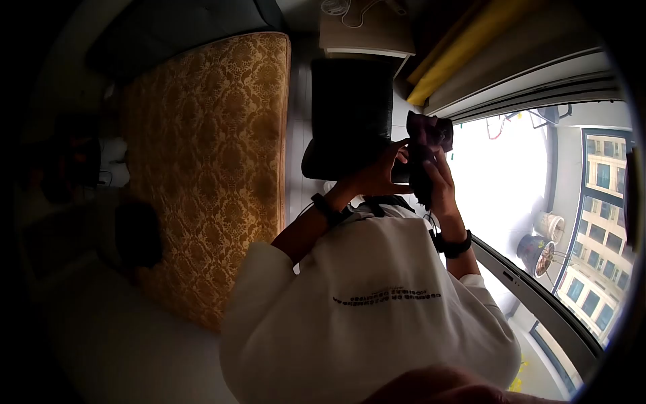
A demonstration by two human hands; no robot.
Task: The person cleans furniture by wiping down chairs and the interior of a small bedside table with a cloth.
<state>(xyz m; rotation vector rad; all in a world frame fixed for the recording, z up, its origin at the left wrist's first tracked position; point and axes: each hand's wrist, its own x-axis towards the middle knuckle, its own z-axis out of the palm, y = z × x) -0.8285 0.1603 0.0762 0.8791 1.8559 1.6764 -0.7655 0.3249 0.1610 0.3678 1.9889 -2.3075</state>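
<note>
A dark purple, crumpled thing point(429, 132), which looks like cloth, is held up in front of my chest. My right hand point(441, 180) wraps round its right side, with the fingers bent over it. From the left, my left hand point(385, 170) grips its edge, the fingertips above and the thumb lower down. A darker part of the bundle hangs between the two hands. Both wrists wear black bands.
A black chair point(350, 108) stands beyond my hands, with a small table point(367, 37) behind it. On the left lies a gold patterned mattress point(208, 148). A bright window point(505, 182) is on the right, with buckets point(536, 252) outside and a yellow curtain point(447, 60) above.
</note>
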